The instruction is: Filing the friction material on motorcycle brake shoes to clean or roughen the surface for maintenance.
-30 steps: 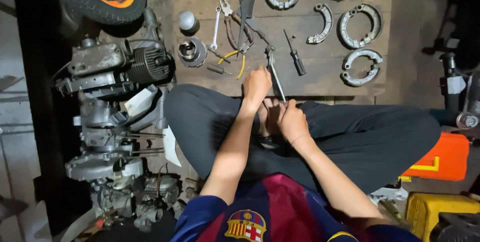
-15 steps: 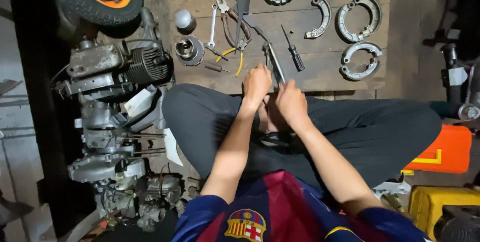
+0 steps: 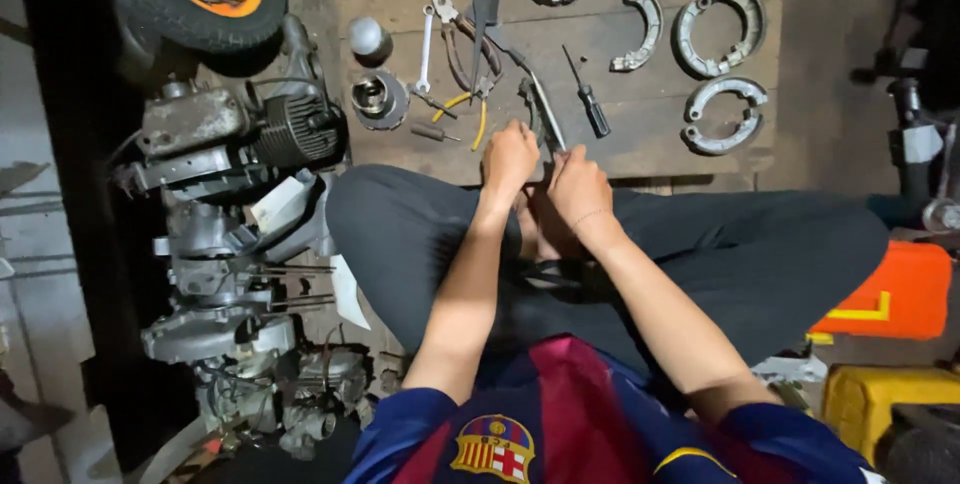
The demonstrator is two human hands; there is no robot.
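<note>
Down between my crossed legs, both hands have crept forward toward the edge of the wooden board (image 3: 640, 144) compared with a second ago, when my right hand sat lower over my feet. My left hand (image 3: 508, 157) is curled shut now, fingers folded around something small I can't make out from up here, knuckles just beside the long metal tool (image 3: 545, 114) lying on the board. My right hand (image 3: 580, 187) is pinched closed too, fingertips meeting the near end of that tool, right at the board's edge. So the work has shifted from my lap up to the tool itself. Screwdriver (image 3: 590, 104) lies untouched just past my right hand, yellow-handled pliers (image 3: 470, 94) past my left, brake shoes (image 3: 720, 114) well off to the right.
</note>
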